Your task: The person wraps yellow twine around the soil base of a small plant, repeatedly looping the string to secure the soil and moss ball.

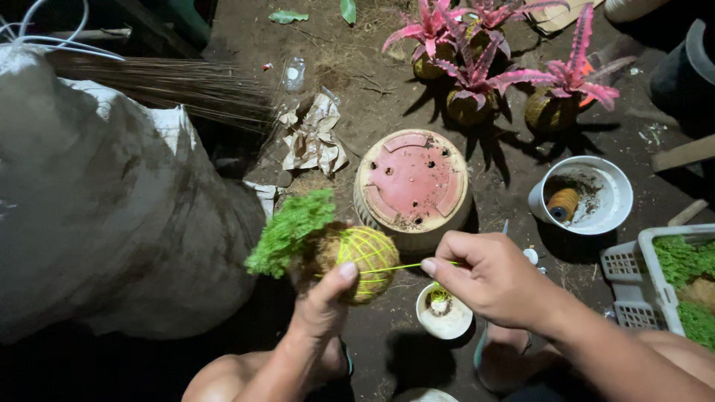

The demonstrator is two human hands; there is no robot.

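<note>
Three pink plants (477, 67) stand on the dirt floor (372, 82), beyond an upturned pot (412, 182); a sack (97, 216) lies left. Moss ball (357, 253): brown, round, wound with yellow string (406, 266), green fern on top, held above the floor. Left hand (324, 301) grips the ball; right hand (488, 279) fingers pinch the taut string.

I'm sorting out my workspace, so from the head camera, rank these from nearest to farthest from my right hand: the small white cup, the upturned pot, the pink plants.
1. Small white cup: just below the right hand.
2. Upturned pot: just above it.
3. Pink plants: far top, beyond the pot.
</note>
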